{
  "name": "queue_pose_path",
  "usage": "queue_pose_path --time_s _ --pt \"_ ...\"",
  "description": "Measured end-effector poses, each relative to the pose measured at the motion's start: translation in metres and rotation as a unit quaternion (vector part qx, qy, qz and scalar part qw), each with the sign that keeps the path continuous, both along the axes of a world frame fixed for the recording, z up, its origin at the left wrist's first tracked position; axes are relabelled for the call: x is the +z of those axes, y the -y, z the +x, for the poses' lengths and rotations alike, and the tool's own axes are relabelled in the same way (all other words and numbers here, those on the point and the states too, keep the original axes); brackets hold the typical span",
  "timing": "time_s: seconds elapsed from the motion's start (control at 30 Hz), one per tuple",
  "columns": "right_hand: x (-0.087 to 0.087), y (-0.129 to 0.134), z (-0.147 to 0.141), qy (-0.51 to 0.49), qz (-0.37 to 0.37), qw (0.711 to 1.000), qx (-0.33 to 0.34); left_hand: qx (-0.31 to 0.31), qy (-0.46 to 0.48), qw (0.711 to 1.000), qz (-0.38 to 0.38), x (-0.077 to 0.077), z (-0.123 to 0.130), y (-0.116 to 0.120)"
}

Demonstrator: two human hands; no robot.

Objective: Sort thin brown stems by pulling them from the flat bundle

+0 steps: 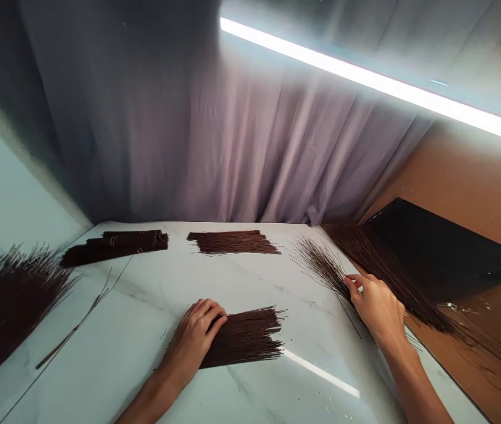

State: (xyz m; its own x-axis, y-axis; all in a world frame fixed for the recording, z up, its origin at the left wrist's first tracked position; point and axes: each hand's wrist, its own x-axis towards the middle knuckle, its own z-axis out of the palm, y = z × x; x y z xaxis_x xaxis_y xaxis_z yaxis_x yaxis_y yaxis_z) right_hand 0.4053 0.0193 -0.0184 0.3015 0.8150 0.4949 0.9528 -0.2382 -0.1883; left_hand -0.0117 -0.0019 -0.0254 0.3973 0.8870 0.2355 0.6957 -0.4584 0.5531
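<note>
On the white marbled table, my left hand (200, 327) is closed over the left end of a flat layer of thin dark brown sticks (250, 335). Its fingers are bent together, and the sticks' uneven right ends stick out past it. My right hand (376, 303) pinches a loose, fanned bunch of thin brown sticks (323, 262) between thumb and fingers at the table's right side. The bunch spreads up and left, and a few single sticks trail below the hand.
Behind lies another flat layer of sticks (235, 241). Tied rolls of sticks (122, 242) sit at the back left, a large pile (12, 306) at the far left, with stray sticks (76, 330) beside it. More sticks (392, 271) line the right edge. A grey curtain (241, 135) hangs behind.
</note>
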Motion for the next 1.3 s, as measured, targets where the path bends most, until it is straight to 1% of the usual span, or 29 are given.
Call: queue_pose_path --time_s 0.1,0.17,0.23,0.33,0.4,0.47,0.53,0.57,0.63,0.77,0.87,0.93,1.03,1.17,1.23,1.3 --pt "-0.004 -0.002 -0.015 0.016 0.033 0.999 0.03 -0.009 -0.02 0.999 0.027 -0.006 0.0 0.0" --pt "-0.006 -0.01 -0.037 0.024 0.044 0.995 0.085 -0.013 -0.03 0.998 0.046 -0.011 0.001 -0.001" --pt "-0.009 -0.025 -0.067 0.033 0.037 0.986 0.162 -0.014 -0.031 0.998 0.056 -0.014 0.002 -0.001" --pt "-0.011 -0.064 -0.115 0.05 0.01 0.964 0.262 -0.015 -0.037 0.996 0.076 -0.014 0.003 -0.001" --pt "-0.011 -0.099 -0.142 0.055 -0.003 0.953 0.297 -0.019 -0.047 0.994 0.092 -0.012 0.004 0.0" --pt "-0.011 -0.133 -0.165 0.057 -0.013 0.947 0.315 -0.023 -0.06 0.992 0.109 -0.01 0.004 0.001" --pt "-0.011 -0.159 -0.183 0.059 -0.023 0.944 0.323 -0.025 -0.075 0.988 0.13 -0.01 0.004 0.002" --pt "-0.012 -0.169 -0.191 0.061 -0.028 0.943 0.325 -0.023 -0.085 0.986 0.142 -0.012 0.004 0.001" --pt "-0.016 -0.179 -0.202 0.071 -0.037 0.942 0.327 -0.021 -0.107 0.979 0.17 -0.018 0.005 0.0" --pt "-0.023 -0.177 -0.208 0.102 -0.048 0.938 0.328 -0.028 -0.148 0.964 0.219 -0.034 0.009 -0.006" --pt "-0.023 -0.172 -0.203 0.122 -0.048 0.934 0.332 -0.025 -0.156 0.959 0.236 -0.039 0.011 -0.01" --pt "-0.021 -0.169 -0.197 0.125 -0.045 0.933 0.336 -0.023 -0.153 0.96 0.234 -0.036 0.009 -0.01" --pt "-0.015 -0.166 -0.19 0.113 -0.029 0.934 0.338 -0.024 -0.141 0.965 0.22 -0.025 0.006 -0.007" --pt "0.0 -0.159 -0.188 0.077 0.013 0.939 0.336 -0.032 -0.124 0.97 0.204 -0.013 0.004 -0.003" --pt "0.01 -0.15 -0.189 0.054 0.043 0.939 0.337 -0.037 -0.118 0.972 0.198 -0.01 0.004 -0.002" --pt "0.02 -0.132 -0.188 0.028 0.076 0.937 0.34 -0.041 -0.113 0.974 0.19 -0.009 0.004 -0.002"
